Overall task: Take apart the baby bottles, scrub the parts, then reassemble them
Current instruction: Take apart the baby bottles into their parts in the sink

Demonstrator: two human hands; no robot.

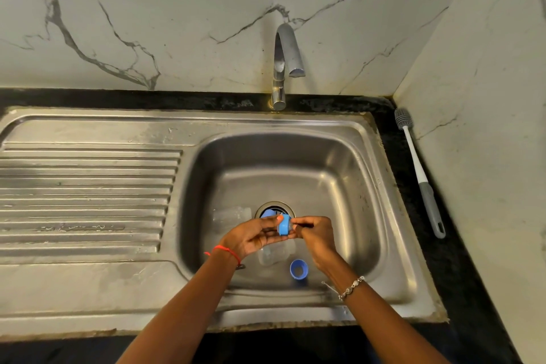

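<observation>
A blue collar (pixel 284 224) was pinched between the left hand (pixel 251 236) and right hand (pixel 313 233); another blue ring (pixel 299 269) lay just below them.

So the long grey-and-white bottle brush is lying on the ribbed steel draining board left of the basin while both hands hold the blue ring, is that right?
Not quite: the head view shows the grey-and-white bottle brush on the black counter right of the basin, not the draining board. Both hands do hold the blue ring.

The sink (pixel 339 156) has bare room at the back and right. Near the front, a clear bottle (pixel 273 254), a blue ring (pixel 299 269) and two hands fill the space. The tap (pixel 285 62) hangs over the back. The ridged board (pixel 85 195) on the left is bare.
</observation>
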